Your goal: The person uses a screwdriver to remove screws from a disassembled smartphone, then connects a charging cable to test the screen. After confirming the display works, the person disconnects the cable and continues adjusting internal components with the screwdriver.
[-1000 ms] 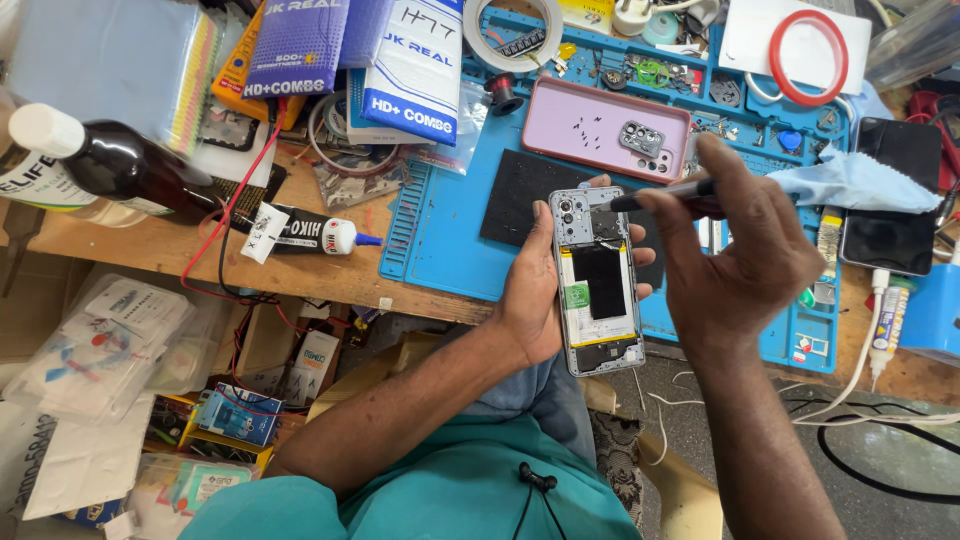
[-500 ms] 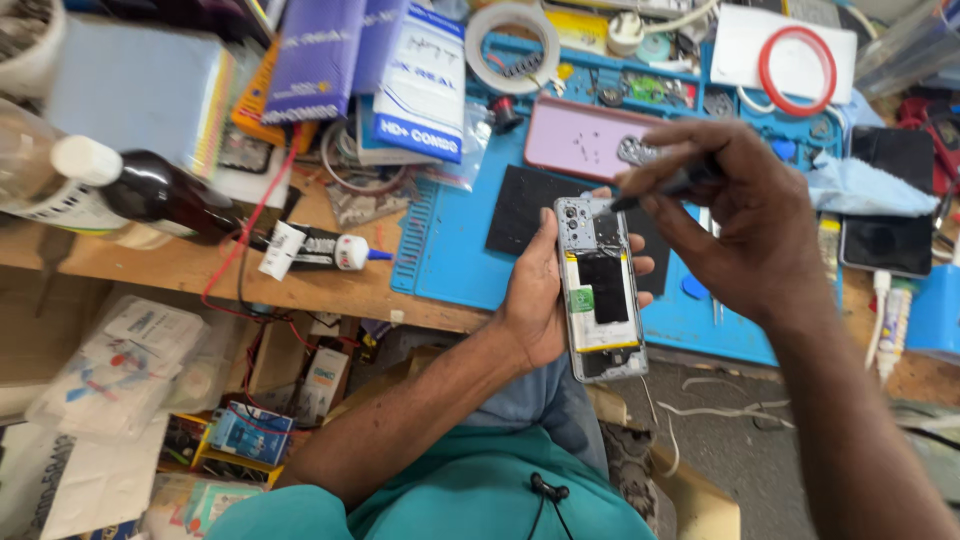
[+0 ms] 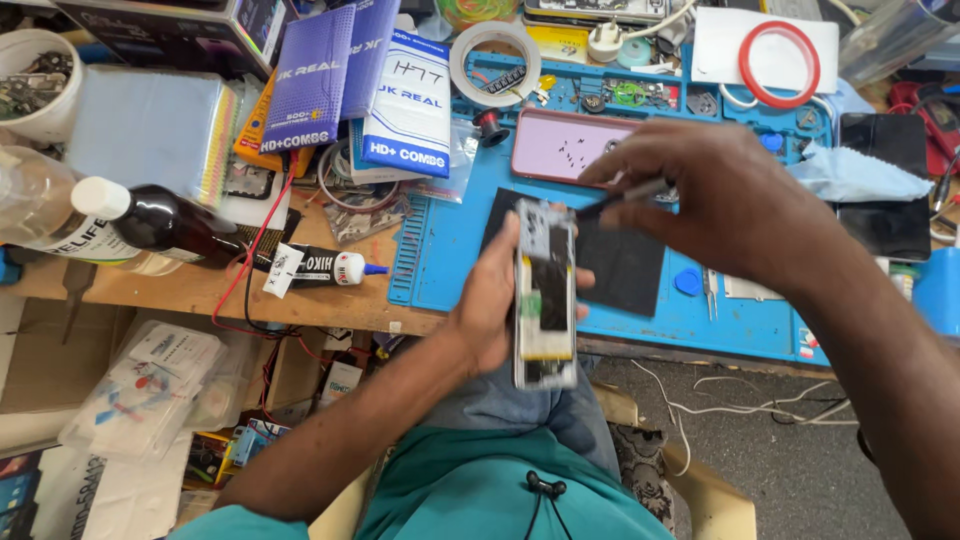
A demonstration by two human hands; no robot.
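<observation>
The opened phone (image 3: 545, 295) is up off the bench, back cover gone, its boards and battery bare, held on edge over the person's lap just in front of the blue work mat (image 3: 450, 250). The risk sits at the top end: the dark slim tool (image 3: 625, 198) is angled onto the exposed parts near the camera, and a slip could gouge a board or tear a thin cable. The phone is only pinched along its sides too, so a hard push might twist it loose and drop it to the floor. Left hand (image 3: 495, 305), grip clamped round the phone's edges, thumb across the front. Right hand (image 3: 720, 205), grip closed tight on the tool. The pink back cover (image 3: 560, 145) lies on the mat behind.
</observation>
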